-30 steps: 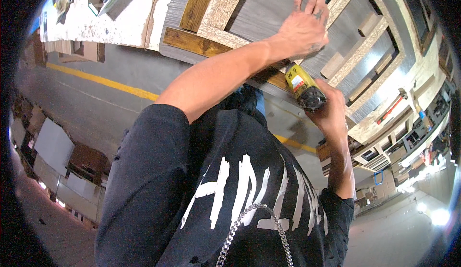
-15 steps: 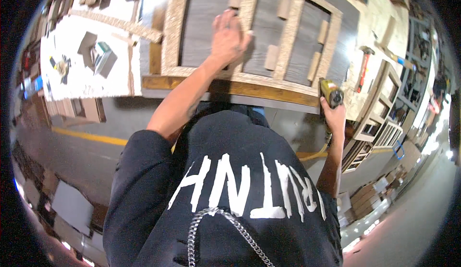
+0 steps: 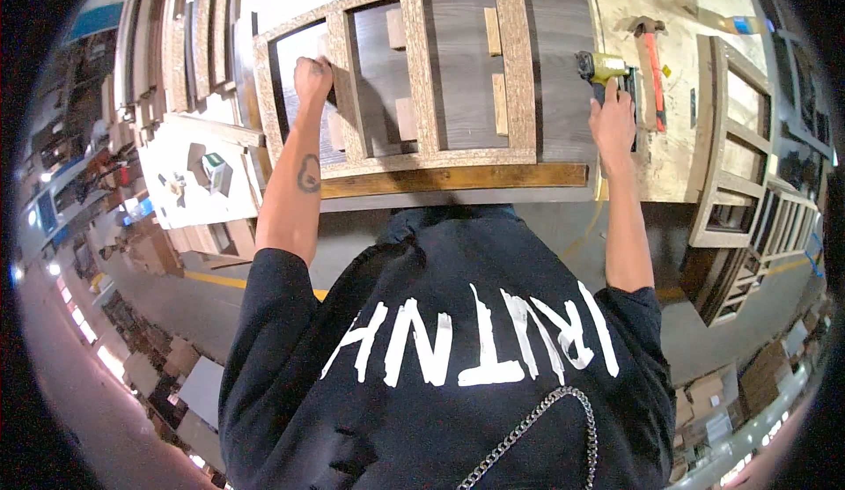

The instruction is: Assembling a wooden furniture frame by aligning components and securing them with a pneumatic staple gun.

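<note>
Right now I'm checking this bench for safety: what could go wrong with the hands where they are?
1. The right hand grips the yellow nail gun at the panel's edge; a stray shot could glance off.
2. The left hand presses on the chipboard frame, so it may lie in the firing path if the gun comes over.
3. The red-handled hammer lies beside the gun and could get knocked.

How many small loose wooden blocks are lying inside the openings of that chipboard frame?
4 show clearly: one at the middle opening's top, one lower in it, and two in the right opening, upper and lower. The left hand may hide another.
</note>
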A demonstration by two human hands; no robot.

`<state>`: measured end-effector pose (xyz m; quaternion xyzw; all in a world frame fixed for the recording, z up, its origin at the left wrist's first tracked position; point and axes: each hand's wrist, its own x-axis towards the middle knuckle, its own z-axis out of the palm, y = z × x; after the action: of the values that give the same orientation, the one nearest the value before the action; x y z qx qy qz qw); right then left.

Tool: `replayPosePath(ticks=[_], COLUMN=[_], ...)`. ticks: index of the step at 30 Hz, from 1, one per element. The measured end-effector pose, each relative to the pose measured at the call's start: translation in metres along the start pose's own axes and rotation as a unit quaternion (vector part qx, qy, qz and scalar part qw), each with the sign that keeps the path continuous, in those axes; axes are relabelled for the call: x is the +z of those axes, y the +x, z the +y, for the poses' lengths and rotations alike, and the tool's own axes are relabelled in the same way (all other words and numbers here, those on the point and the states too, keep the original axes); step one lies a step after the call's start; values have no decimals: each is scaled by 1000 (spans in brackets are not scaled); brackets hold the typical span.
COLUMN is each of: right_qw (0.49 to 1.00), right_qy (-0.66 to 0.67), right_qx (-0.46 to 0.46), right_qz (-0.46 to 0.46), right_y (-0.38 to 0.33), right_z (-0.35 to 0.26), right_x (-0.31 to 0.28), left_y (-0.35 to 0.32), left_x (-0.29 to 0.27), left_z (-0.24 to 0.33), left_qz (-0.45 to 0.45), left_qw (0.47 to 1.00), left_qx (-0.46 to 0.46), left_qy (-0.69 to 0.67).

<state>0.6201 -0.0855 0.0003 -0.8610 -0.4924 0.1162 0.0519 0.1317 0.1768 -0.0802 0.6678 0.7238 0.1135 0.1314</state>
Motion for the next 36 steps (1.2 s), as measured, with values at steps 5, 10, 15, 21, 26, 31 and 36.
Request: replayPosePath(ticks=[5,10,15,21,26,31,36], right_qw=[997,987,968,971,977,984,981], right_qy=[58,51,191,219,194,161,178], right_qx=[11,-47,-129,-69,-58,-11,58], right_qz=[52,142,103,-62,-59,-75,-54], right_y=[-25,-54,-54,-29,-9,11,20], right_z=[12,-11,-44,-85,-98,-120,-126], right_x=[16,18,30,32,39,37,13], left_y=[-5,-14,-24,-60,-109,-100,-99], left_x=[-6,-6,-5,11,7,-9,-28], left_z=[22,46,85,74,92,76,85], left_qz=[-7,5,-52,97,69,32,18], left_qw=[999,1000,998,989,985,992,1000], left_qx=[8,7,-36,-17,-24,1,2], left_qy=[-33,-4,12,108,159,123,2])
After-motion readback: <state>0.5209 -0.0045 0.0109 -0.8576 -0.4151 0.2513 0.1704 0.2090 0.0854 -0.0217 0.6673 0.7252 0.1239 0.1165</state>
